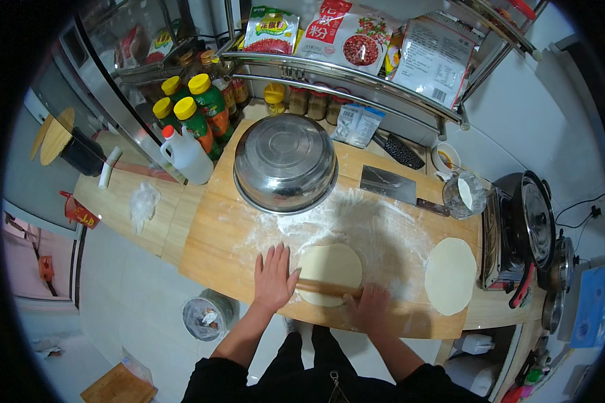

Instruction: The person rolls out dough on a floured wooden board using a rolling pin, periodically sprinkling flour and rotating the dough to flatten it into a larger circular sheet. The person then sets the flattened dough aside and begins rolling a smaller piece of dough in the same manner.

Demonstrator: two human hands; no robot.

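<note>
A wooden rolling pin (pixel 328 288) lies across the lower part of a round sheet of dough (pixel 333 262) on a floured wooden board (pixel 212 247). Flat on the pin's left end rests my left hand (pixel 275 282), its fingers extended and pointing away from me. My right hand (pixel 370 307) is over the pin's right end, partly in shadow, and how far its fingers curl is hard to see. Another flat dough round (pixel 450 276) lies at the board's right side. An upturned steel bowl (pixel 286 158) and a cleaver (pixel 388 184) are farther back on the board.
A glass bowl (pixel 465 195) of white powder stands by the cleaver's handle. To the right are a portable stove (pixel 499 242) and a lidded pan (pixel 537 219). Bottles and a white jug (pixel 189 156) stand back left. A bin (pixel 206 315) is on the floor.
</note>
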